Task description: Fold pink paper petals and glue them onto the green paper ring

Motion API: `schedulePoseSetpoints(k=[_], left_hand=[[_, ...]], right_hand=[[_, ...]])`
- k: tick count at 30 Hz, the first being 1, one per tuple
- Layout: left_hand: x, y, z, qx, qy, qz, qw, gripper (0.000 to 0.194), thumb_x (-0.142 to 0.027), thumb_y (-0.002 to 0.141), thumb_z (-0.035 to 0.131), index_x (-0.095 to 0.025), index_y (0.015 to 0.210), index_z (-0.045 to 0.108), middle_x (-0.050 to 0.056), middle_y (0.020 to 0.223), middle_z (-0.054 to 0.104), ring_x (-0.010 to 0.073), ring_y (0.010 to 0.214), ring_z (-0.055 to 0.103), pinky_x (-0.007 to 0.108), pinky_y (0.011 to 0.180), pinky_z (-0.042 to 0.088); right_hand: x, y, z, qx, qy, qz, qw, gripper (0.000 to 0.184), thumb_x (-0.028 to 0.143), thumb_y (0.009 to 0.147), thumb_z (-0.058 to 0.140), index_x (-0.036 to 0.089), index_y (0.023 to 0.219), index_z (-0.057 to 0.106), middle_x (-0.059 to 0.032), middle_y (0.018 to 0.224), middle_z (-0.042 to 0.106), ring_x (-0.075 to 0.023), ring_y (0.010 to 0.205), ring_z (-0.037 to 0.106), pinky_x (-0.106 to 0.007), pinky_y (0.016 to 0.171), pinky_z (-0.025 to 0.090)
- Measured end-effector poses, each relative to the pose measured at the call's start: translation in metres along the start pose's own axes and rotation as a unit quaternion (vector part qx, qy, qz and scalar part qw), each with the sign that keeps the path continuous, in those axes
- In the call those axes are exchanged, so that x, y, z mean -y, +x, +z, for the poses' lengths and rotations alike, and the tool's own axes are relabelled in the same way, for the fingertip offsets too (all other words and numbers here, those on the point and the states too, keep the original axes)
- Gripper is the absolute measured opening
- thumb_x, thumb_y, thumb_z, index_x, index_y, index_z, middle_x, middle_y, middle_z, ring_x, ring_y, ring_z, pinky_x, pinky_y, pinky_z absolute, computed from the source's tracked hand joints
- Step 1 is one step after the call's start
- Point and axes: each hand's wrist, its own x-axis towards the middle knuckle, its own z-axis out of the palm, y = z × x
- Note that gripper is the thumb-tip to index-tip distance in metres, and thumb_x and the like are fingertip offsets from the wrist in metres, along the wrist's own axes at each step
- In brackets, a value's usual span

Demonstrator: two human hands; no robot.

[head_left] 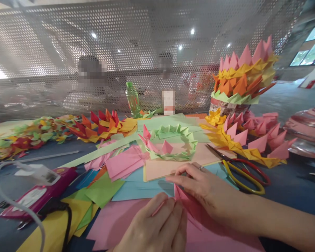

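Note:
A piece of folded pink paper [180,196] is between my two hands, low in the middle of the head view. My left hand [157,224] is closed on its near side, with the fingertips curled in. From the right, my right hand [204,187] grips the paper's upper part, index finger reaching over it and thumb hidden. Large pink sheets [115,222] lie underneath. Just beyond my hands rests a ring of folded light-green paper [190,140] with a few pink points on it. Scissors [229,171] with red and yellow handles lie right of the ring.
Paper stacks spread around, including pink rectangles [126,161] and green sheets [105,190]. A glue gun [46,190] with cables lies left. Folded chains [267,140] and a tiered paper piece [243,77] stand right. A green bottle [132,99] stands before the perforated metal screen [147,45].

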Motion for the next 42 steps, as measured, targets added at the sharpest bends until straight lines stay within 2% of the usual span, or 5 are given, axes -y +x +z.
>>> schedulePoseSetpoints(k=[9,18,27,34,42], left_hand=[[0.0,0.003,-0.002,-0.016,-0.016,-0.009,1.0,0.033,0.001,0.096,0.041,-0.011,0.092,0.072,0.009,0.091,0.076,0.0198,0.081,0.071,0.036,0.079,0.059],[0.003,0.004,-0.005,-0.013,-0.05,-0.014,0.999,0.031,-0.001,0.099,0.042,-0.011,0.102,0.072,0.008,0.1,0.076,0.0187,0.092,0.069,0.032,0.083,0.058],[0.006,0.008,-0.011,0.012,-0.128,-0.006,0.992,0.034,-0.002,0.101,0.038,-0.012,0.104,0.07,0.005,0.094,0.074,0.0177,0.086,0.07,0.033,0.083,0.058],[0.009,0.006,-0.005,0.045,-0.16,-0.028,0.986,0.037,-0.008,0.103,0.034,-0.014,0.1,0.069,0.005,0.085,0.072,0.0169,0.083,0.068,0.032,0.084,0.058],[0.014,0.015,-0.014,0.008,-0.217,-0.072,0.974,0.039,-0.013,0.107,0.032,-0.012,0.097,0.07,0.006,0.086,0.073,0.0175,0.082,0.069,0.031,0.081,0.058]], right_hand=[[0.007,0.006,-0.016,0.054,-0.013,-0.023,0.998,0.011,0.009,0.093,0.059,0.018,0.099,0.06,-0.0077,0.112,0.059,-0.0211,0.108,0.055,-0.036,0.095,0.047],[0.01,-0.002,-0.017,0.039,0.002,0.099,0.994,0.017,0.025,0.097,0.064,0.019,0.083,0.055,0.0012,0.083,0.06,-0.0152,0.075,0.054,-0.027,0.066,0.038],[0.005,-0.007,-0.019,-0.007,0.019,0.126,0.992,0.011,0.022,0.099,0.059,0.021,0.089,0.053,0.0017,0.089,0.061,-0.0165,0.081,0.056,-0.029,0.072,0.04],[0.004,-0.021,-0.022,0.03,0.014,-0.11,0.993,0.014,0.009,0.097,0.054,0.02,0.096,0.062,-0.0015,0.101,0.065,-0.0158,0.094,0.058,-0.029,0.086,0.044],[-0.005,-0.022,-0.02,0.071,-0.036,-0.139,0.987,0.013,0.013,0.101,0.053,0.018,0.1,0.066,-0.0026,0.107,0.07,-0.0141,0.098,0.062,-0.026,0.086,0.047]])
